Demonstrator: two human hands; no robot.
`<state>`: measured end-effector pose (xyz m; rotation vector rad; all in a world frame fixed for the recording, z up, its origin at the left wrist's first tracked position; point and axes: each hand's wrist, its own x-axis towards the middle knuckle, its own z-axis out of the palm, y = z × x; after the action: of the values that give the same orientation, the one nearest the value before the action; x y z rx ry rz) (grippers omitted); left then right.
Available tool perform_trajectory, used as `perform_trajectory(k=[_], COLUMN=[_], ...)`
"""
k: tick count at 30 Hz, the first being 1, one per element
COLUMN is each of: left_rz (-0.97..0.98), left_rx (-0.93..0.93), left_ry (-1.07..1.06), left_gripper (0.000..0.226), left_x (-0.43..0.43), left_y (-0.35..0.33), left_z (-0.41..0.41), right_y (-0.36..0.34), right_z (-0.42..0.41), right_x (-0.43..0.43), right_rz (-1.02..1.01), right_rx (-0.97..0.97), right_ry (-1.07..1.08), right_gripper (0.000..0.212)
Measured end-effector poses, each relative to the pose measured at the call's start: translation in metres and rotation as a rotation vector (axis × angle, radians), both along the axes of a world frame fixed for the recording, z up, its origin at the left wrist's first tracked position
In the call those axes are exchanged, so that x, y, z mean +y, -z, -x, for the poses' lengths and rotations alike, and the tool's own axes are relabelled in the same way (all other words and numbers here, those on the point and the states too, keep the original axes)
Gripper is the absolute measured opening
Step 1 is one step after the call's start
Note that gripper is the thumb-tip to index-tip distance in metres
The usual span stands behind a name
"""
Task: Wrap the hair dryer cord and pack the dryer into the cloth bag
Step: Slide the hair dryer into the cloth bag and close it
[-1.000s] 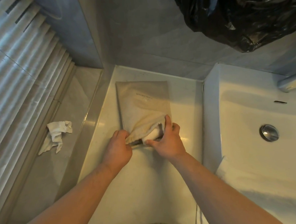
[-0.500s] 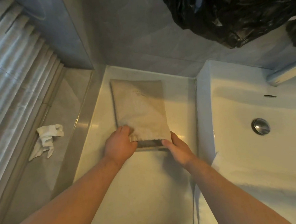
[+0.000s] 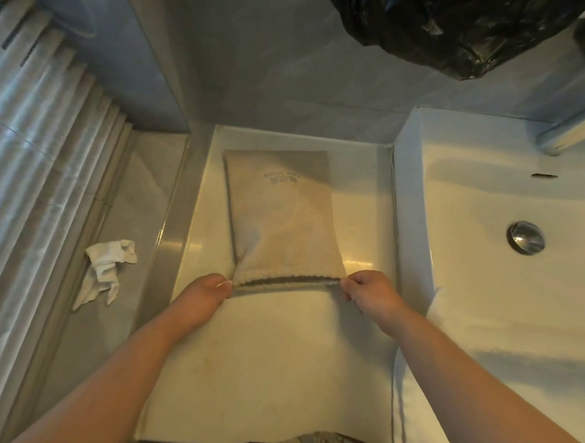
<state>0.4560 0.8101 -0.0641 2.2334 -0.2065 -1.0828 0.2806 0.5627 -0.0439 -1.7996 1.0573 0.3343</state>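
1. The cloth bag point(image 3: 281, 214) lies flat on the tabletop point(image 3: 270, 355), just left of the sink point(image 3: 407, 193), with its mouth toward you.
2. Change: a second ago your right hand point(image 3: 370, 289) was pushing into the mouth. Both hands have since moved out to its corners.
3. Your left hand point(image 3: 201, 292) pinches the corner farther from the sink and your right hand pinches the nearer one. The mouth is drawn into a taut slit.
4. The dryer and cord are not visible; from the bag's slight bulge, they are probably inside.
5. Judgement: packing looks done and only closing the mouth remains.
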Motion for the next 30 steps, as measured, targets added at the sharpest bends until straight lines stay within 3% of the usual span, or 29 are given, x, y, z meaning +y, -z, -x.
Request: perform_trajectory(k=[3,5,7,11,14,17,20,21,22,24,26,28,30], left_rz=[0.042,0.101,0.034,-0.145,-0.294,-0.292,-0.157,-0.069,-0.008,0.026,0.074,0.055,-0.04], left_rx=[0.071,0.033,-0.112,-0.412,-0.482,-0.698,-1.005,-0.958,-0.803,-0.328,0.075,0.147,0.024], left_ry=[-0.153,-0.293,-0.309,-0.187,-0.077,0.238,0.374,0.326,0.208,-0.104,-0.346,-0.343,-0.194], left_gripper=[0.038,0.038,0.037,0.036,0.027,0.008,0.023,0.022,0.02,0.016,0.024,0.03,0.033], left_x=[0.0,0.001,0.009,0.025,0.022,0.015,0.006,0.0,-0.008,-0.024,-0.031,-0.028,-0.022], left_y=[0.002,0.001,0.001,0.006,0.007,-0.006,-0.014,-0.012,-0.013,-0.013,-0.007,-0.002,0.0], left_z=[0.004,0.006,0.004,0.014,0.023,0.03,0.037,0.041,0.043,0.042,0.037,0.032,0.027], right_y=[-0.005,-0.009,-0.012,-0.022,-0.019,-0.02,-0.02,-0.016,-0.014,-0.013,-0.011,-0.005,-0.004], right_z=[0.001,0.001,0.002,0.0,-0.001,0.0,-0.003,-0.005,-0.008,-0.019,-0.024,-0.022,-0.018], right_x=[-0.003,-0.007,-0.013,-0.017,-0.007,0.011,0.029,0.034,0.039,0.044,0.044,0.04,0.036], right_rz=[0.092,0.138,0.226,0.441,0.532,0.605,0.854,0.826,0.658,0.194,-0.109,-0.165,-0.112], right_rx=[-0.001,0.016,0.069,0.22,0.327,0.473,0.382,0.27,0.167,0.053,0.052,0.071,0.097], right_ry=[-0.086,-0.144,-0.192,-0.264,-0.276,-0.391,-0.592,-0.535,-0.381,0.007,0.235,0.216,0.145], right_gripper=[0.038,0.037,0.037,0.017,0.014,0.02,0.029,0.031,0.03,0.023,0.024,0.029,0.031])
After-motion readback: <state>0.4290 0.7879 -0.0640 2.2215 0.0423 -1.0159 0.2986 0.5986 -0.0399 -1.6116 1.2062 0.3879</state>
